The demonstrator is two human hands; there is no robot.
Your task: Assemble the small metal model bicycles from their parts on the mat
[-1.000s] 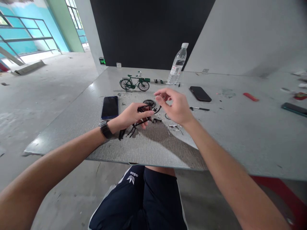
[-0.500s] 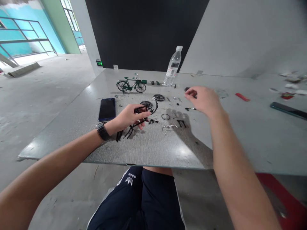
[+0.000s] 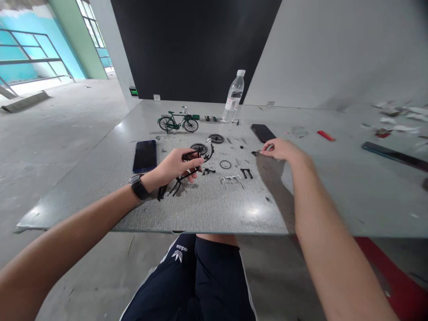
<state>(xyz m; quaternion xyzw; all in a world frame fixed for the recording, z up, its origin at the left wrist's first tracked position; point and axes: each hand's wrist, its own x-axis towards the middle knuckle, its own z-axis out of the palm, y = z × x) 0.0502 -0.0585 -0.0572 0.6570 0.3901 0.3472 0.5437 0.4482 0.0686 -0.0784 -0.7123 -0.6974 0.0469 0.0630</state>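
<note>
My left hand [image 3: 175, 166] is closed on a black model bicycle frame [image 3: 187, 171] that rests on the grey table [image 3: 207, 205]. One black wheel [image 3: 199, 147] sits at the frame's far end. My right hand [image 3: 282, 150] lies low on the table to the right, with its fingertips pinched on the end of a small dark screwdriver [image 3: 257, 153]. Between the hands lie a loose wheel [image 3: 216, 138], a thin black ring [image 3: 225, 164], a black fork piece [image 3: 246, 173] and small metal parts [image 3: 231, 179].
A finished green model bicycle [image 3: 178, 121] and a water bottle [image 3: 233, 96] stand at the back. A blue phone [image 3: 145, 156] lies left of the frame, and a dark phone [image 3: 263, 132] lies beyond my right hand. A red item [image 3: 325, 135] and clutter sit far right.
My right hand left the frame, swung right and came down onto the screwdriver on the table. My left hand kept its hold on the frame.
</note>
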